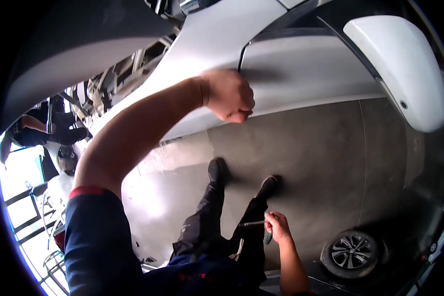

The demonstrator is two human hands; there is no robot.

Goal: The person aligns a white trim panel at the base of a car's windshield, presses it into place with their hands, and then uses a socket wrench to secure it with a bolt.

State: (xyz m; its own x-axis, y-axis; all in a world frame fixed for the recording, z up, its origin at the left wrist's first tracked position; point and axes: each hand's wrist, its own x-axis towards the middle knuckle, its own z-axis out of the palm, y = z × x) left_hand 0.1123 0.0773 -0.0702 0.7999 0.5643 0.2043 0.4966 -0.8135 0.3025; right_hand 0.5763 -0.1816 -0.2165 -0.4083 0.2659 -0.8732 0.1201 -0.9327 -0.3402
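My left hand is closed, its arm stretched across the side of a white car near the seam between the fender and the door. A small dark tip shows by its fingertips, but whatever lies inside the fingers is hidden. Low in front of my body, my right hand grips a ratchet wrench. Its thin metal shaft points left and its dark handle hangs below the fingers.
The car's white side mirror juts out at the upper right. Exposed front-end parts show at the upper left, under a dark raised panel. A wheel lies on the grey floor. Another person is at far left.
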